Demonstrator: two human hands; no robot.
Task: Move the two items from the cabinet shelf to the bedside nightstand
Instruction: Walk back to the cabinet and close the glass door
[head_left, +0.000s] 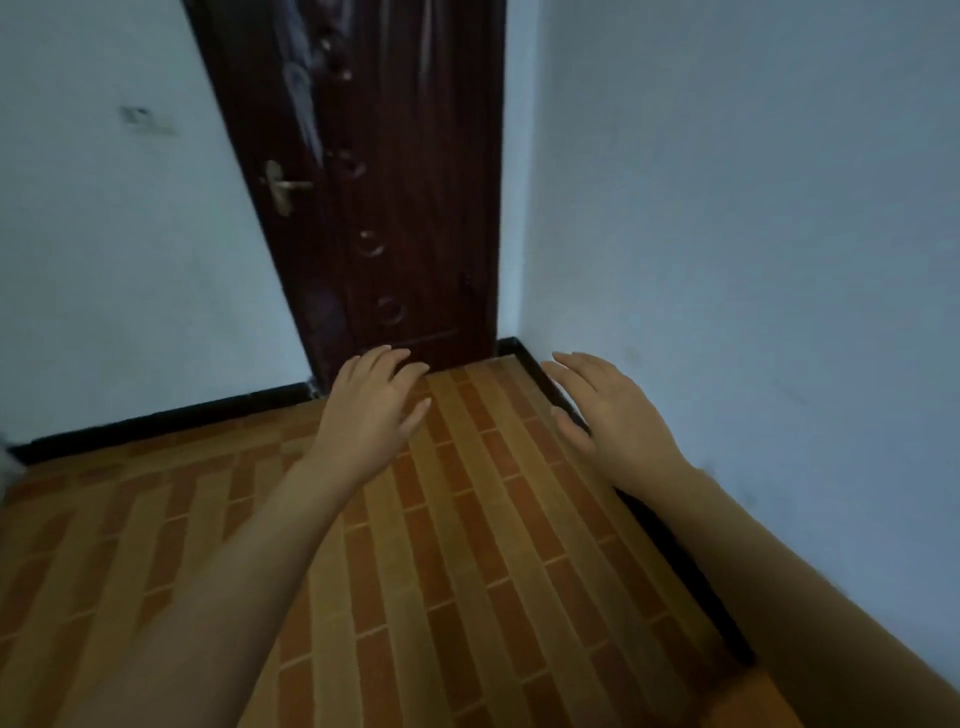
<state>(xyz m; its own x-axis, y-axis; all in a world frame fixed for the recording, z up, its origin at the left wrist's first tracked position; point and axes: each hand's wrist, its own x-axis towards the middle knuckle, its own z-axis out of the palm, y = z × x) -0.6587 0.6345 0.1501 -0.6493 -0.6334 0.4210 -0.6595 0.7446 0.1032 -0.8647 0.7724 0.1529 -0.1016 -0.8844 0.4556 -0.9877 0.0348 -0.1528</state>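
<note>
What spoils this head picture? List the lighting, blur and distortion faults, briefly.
Head view: dim, bluish light, no glare and no hard shadows; the door leans and the skirting board slants, from wide-angle distortion; the door's studs and handle are smeared; the left hand and right hand, both empty and spread, look soft-edged; the brick-patterned floor blurs toward the bottom edge.

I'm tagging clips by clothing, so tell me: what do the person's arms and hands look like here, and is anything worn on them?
Both arms are bare along all of their visible length: no sleeves in view. The left hand and right hand wear no gloves, and no rings, watch or bracelet can be made out, though the picture is dim and slightly blurred.
</note>
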